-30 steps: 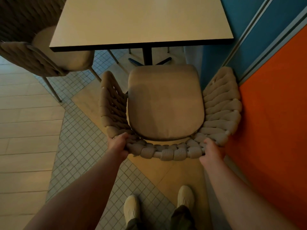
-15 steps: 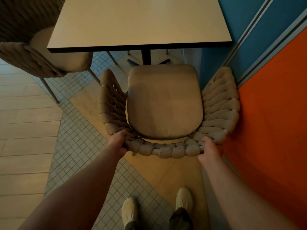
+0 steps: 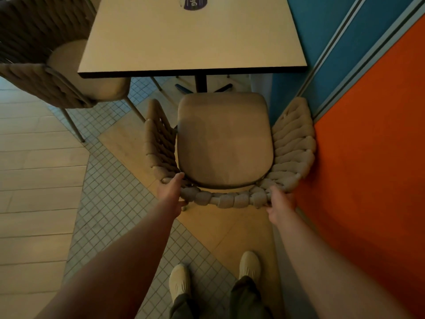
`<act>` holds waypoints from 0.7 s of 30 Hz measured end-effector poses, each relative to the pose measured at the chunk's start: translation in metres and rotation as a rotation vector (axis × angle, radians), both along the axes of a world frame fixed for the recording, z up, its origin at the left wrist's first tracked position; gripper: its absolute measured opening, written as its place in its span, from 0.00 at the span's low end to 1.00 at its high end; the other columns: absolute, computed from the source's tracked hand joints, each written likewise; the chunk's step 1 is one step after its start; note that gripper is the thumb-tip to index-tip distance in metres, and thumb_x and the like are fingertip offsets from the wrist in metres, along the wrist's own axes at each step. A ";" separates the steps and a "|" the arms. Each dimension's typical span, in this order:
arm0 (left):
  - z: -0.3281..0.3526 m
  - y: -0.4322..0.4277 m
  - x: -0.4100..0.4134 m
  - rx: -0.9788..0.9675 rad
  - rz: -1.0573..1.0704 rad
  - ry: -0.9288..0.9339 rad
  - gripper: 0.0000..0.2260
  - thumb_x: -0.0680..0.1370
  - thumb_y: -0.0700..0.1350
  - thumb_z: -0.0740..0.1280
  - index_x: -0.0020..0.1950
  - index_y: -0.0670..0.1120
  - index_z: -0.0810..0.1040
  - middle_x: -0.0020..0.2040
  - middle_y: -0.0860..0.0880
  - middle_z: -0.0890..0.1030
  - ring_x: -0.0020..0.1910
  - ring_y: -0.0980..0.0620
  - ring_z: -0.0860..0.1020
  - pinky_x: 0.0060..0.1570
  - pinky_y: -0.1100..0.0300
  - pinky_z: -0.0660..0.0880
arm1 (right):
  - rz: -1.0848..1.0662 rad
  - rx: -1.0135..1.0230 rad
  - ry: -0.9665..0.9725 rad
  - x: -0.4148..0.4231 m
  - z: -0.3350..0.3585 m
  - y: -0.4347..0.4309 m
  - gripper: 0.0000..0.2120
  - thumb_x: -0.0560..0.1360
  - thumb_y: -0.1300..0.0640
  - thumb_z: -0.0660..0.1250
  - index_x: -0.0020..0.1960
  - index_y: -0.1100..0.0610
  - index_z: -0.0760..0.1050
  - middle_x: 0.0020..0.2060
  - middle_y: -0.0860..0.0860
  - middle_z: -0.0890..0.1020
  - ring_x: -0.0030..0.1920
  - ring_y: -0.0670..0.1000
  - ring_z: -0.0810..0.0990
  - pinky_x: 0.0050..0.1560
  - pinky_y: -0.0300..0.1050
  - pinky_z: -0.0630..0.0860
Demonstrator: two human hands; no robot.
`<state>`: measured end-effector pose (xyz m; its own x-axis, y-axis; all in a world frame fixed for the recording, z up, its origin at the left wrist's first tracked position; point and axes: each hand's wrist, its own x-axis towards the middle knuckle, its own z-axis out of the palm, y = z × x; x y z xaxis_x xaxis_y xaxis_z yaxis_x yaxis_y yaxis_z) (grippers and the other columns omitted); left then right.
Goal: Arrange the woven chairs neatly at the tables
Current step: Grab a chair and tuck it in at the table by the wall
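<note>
Gripping: left grip (image 3: 171,192) and right grip (image 3: 279,203) curl round the back rim of the woven chair (image 3: 224,143).
Chair: centre frame, seat just short of the tabletop (image 3: 190,42) edge.
Risk: armrest nears the orange wall (image 3: 368,157); a crooked push could scrape it.

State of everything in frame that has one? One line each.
near chair: upright, facing the table, whole seat showing, not tucked in
left hand: grips the near chair's back rim, left corner
right hand: grips the back rim, right corner
second chair: upright, seat partly under the table's left side
table: upright, round sticker on top
</note>
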<state>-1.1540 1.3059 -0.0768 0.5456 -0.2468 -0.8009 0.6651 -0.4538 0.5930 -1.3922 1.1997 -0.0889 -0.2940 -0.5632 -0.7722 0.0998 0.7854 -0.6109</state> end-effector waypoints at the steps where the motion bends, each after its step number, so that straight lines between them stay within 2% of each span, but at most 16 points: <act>1: 0.009 0.006 -0.002 0.009 -0.052 -0.004 0.32 0.69 0.52 0.75 0.70 0.48 0.70 0.67 0.44 0.76 0.63 0.40 0.76 0.54 0.38 0.78 | 0.073 0.007 0.041 0.000 0.008 0.005 0.17 0.76 0.60 0.68 0.64 0.60 0.71 0.58 0.58 0.78 0.51 0.59 0.80 0.56 0.63 0.79; 4: 0.046 0.023 -0.010 0.038 -0.220 -0.045 0.24 0.72 0.51 0.73 0.67 0.47 0.75 0.65 0.44 0.77 0.62 0.43 0.77 0.50 0.44 0.79 | 0.325 0.010 0.133 0.000 0.035 0.022 0.19 0.76 0.58 0.67 0.66 0.59 0.72 0.58 0.58 0.79 0.49 0.58 0.79 0.56 0.63 0.80; 6: 0.078 0.034 -0.017 0.018 -0.334 -0.066 0.15 0.78 0.46 0.69 0.65 0.45 0.77 0.60 0.44 0.80 0.59 0.44 0.79 0.54 0.44 0.80 | 0.579 -0.026 0.211 0.002 0.058 0.033 0.11 0.76 0.56 0.65 0.58 0.55 0.76 0.56 0.57 0.80 0.51 0.57 0.78 0.58 0.62 0.78; 8: 0.101 0.045 -0.024 0.030 -0.517 -0.143 0.15 0.80 0.44 0.67 0.67 0.44 0.76 0.56 0.45 0.81 0.56 0.46 0.80 0.56 0.44 0.79 | 0.834 -0.077 0.305 0.007 0.082 0.041 0.12 0.76 0.55 0.65 0.57 0.58 0.79 0.56 0.60 0.82 0.54 0.59 0.80 0.57 0.59 0.78; 10: 0.119 0.059 -0.029 0.115 -0.766 -0.302 0.17 0.80 0.45 0.68 0.69 0.44 0.75 0.57 0.45 0.81 0.54 0.46 0.82 0.53 0.49 0.80 | 1.045 -0.143 0.363 0.013 0.102 0.049 0.16 0.76 0.55 0.65 0.59 0.63 0.79 0.57 0.62 0.82 0.57 0.61 0.80 0.58 0.57 0.77; 12: 0.132 0.073 -0.029 0.193 -0.947 -0.431 0.20 0.79 0.45 0.69 0.70 0.43 0.75 0.59 0.44 0.82 0.55 0.46 0.82 0.54 0.51 0.80 | 1.222 -0.161 0.381 0.022 0.116 0.055 0.21 0.75 0.53 0.66 0.65 0.60 0.77 0.63 0.58 0.80 0.63 0.58 0.77 0.64 0.51 0.74; 14: 0.141 0.088 -0.026 0.251 -0.981 -0.464 0.21 0.78 0.46 0.70 0.71 0.45 0.75 0.60 0.44 0.83 0.57 0.47 0.81 0.60 0.51 0.78 | 1.377 -0.177 0.391 0.031 0.128 0.058 0.24 0.76 0.52 0.65 0.70 0.58 0.73 0.68 0.55 0.76 0.67 0.56 0.74 0.66 0.46 0.71; 17: 0.148 0.106 -0.022 0.280 -0.944 -0.479 0.21 0.78 0.47 0.69 0.70 0.46 0.75 0.61 0.44 0.82 0.58 0.47 0.81 0.61 0.51 0.78 | 1.551 -0.217 0.420 0.042 0.134 0.060 0.24 0.77 0.51 0.65 0.71 0.58 0.72 0.68 0.55 0.76 0.67 0.56 0.74 0.66 0.45 0.70; 19: 0.150 0.117 -0.018 0.288 -0.950 -0.488 0.19 0.79 0.45 0.68 0.70 0.46 0.75 0.61 0.44 0.82 0.58 0.48 0.80 0.59 0.56 0.76 | 1.649 -0.240 0.467 0.051 0.137 0.059 0.23 0.76 0.51 0.66 0.68 0.58 0.74 0.66 0.56 0.78 0.65 0.57 0.76 0.65 0.46 0.72; 21: 0.150 0.128 -0.012 0.312 -1.008 -0.503 0.19 0.79 0.46 0.68 0.71 0.47 0.74 0.62 0.46 0.81 0.60 0.49 0.79 0.57 0.59 0.73 | 1.739 -0.260 0.522 0.064 0.140 0.062 0.17 0.75 0.51 0.65 0.61 0.58 0.80 0.59 0.57 0.82 0.60 0.58 0.79 0.58 0.46 0.75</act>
<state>-1.1656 1.4342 0.0732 0.4879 -0.5797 -0.6526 -0.3576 -0.8148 0.4564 -1.3282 1.2615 0.0511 0.5320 -0.5332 -0.6578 -0.8467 -0.3294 -0.4178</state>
